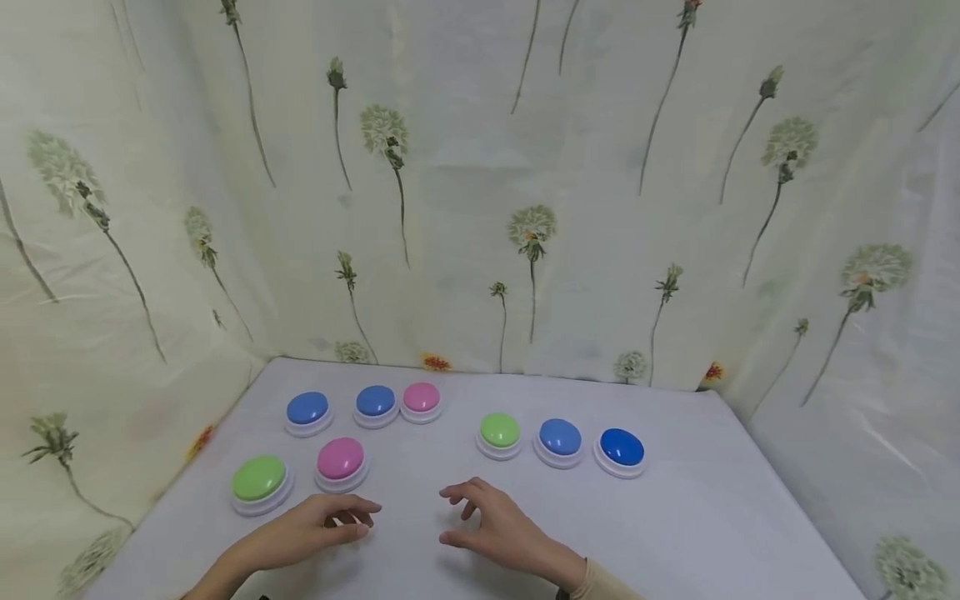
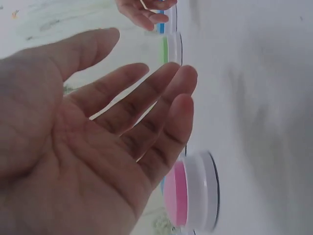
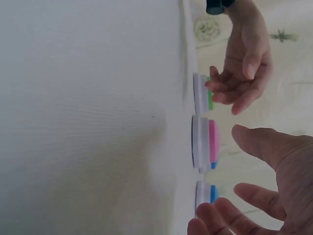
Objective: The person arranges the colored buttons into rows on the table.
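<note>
Head view: white tabletop (image 1: 697, 517), floral cloth (image 1: 450, 208) walling it at 9, 12 and 3 o'clock. Left hand (image 1: 311, 529) is raised over it, thumb and fingers apart and loosely bent, pointing to 3 o'clock. Front pink button (image 1: 341, 459) sits near it at 1 o'clock, left green button (image 1: 258, 478) at 10. Behind the pink: outer blue button (image 1: 307, 409), inner blue button (image 1: 375, 402), rear pink button (image 1: 422, 397); last two sit side by side. Right hand (image 1: 502, 527), tan sleeve (image 1: 600, 582) on its arm, mirrors the pose, thumb apart, fingers toward 10. Right green button (image 1: 500, 431) is at its 12, mid-blue button (image 1: 559, 438) at 1, dark blue button (image 1: 622, 448) at 2.

Left wrist view: palm open to camera, fingers slightly spread. A pink button is at 5 o'clock, partly blocked by the hand; a green one at 12. Right hand is at 12, covering part of a blue one.

Right wrist view: fingers and thumb apart at 4 o'clock. Left hand at 2, dark wristband (image 3: 215, 6) on, fingers overlapping a green button. Pink at 4, blue at 5.
</note>
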Demonstrator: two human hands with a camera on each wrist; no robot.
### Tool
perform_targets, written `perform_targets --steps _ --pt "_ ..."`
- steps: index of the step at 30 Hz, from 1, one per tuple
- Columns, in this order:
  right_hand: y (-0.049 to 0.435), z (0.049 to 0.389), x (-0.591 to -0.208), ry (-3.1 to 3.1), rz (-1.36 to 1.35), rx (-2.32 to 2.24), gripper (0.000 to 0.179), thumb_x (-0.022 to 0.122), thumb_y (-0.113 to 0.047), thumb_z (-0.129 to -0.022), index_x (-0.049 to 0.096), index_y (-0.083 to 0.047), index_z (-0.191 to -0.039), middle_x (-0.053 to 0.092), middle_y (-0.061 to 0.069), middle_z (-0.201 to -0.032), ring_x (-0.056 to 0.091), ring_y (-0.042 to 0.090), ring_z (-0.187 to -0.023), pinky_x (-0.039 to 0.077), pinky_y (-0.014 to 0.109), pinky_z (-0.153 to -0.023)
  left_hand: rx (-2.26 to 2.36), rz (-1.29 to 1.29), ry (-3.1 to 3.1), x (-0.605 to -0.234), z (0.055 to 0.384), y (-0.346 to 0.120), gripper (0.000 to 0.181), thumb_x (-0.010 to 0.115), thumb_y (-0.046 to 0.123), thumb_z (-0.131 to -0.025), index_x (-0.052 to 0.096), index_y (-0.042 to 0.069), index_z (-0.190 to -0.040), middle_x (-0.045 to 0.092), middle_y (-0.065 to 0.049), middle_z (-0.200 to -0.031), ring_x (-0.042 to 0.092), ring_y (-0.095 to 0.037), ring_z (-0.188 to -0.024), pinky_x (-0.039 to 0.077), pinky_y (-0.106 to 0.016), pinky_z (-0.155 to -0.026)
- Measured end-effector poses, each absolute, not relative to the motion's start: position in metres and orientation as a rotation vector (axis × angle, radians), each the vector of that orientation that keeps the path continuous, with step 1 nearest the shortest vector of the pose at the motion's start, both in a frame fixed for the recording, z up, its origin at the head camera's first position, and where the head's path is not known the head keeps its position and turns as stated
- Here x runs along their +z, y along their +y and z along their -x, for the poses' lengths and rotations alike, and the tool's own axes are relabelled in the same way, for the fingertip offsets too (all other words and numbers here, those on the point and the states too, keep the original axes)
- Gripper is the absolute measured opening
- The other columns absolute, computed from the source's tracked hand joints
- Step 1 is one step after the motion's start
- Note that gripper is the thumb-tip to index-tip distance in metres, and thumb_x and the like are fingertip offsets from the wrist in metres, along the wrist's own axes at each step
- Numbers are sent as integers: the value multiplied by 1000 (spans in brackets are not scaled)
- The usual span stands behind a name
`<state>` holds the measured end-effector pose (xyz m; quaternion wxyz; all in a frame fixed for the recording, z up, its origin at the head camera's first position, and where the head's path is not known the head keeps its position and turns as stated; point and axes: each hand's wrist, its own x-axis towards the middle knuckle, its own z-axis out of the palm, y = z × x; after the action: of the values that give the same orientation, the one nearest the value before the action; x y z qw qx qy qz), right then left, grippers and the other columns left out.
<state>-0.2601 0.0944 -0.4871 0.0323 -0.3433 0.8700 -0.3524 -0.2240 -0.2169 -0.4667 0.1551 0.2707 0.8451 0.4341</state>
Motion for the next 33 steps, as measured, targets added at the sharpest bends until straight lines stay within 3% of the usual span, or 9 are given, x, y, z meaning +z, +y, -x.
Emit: perform_targets --steps 8,15,23,27,33 --pt "65 282 -492 2697 1090 -1128 56 68 -48 -75 56 -17 -120 58 0 -101 57 7 -82 46 21 -67 1352 -579 2564 -473 233 -247 39 53 32 -91 56 6 -120 63 -9 -100 59 -24 -84 49 -30 -61" --pt "37 298 -499 2701 1043 -1127 58 73 -42 -73 56 -14 -121 58 1 -100 57 8 -80 45 19 -66 1380 -387 2763 -478 237 -260 34 57 28 -89 61 2 -110 64 -9 -86 59 -16 -75 47 -25 -57" --pt "1 311 -504 2697 1038 -1087 61 73 -40 -73 54 -14 -125 58 3 -101 54 5 -75 44 17 -62 1384 59 2891 -487 246 -262 31 61 17 -85 60 -5 -107 65 -5 -83 61 -14 -74 49 -23 -60" --pt "-13 316 -504 2698 1046 -1076 62 72 -38 -74 52 -12 -127 58 4 -104 53 5 -76 44 17 -63 1327 79 2934 -486 251 -259 41 62 17 -84 54 -9 -115 64 -12 -91 62 -19 -80 51 -28 -65" --pt "-30 324 -506 2749 1063 -1044 68 72 -42 -74 49 -9 -129 56 6 -106 50 2 -72 42 15 -61 1244 -60 3011 -488 259 -248 55 61 18 -85 41 -18 -123 51 -32 -117 52 -40 -108 45 -43 -88"
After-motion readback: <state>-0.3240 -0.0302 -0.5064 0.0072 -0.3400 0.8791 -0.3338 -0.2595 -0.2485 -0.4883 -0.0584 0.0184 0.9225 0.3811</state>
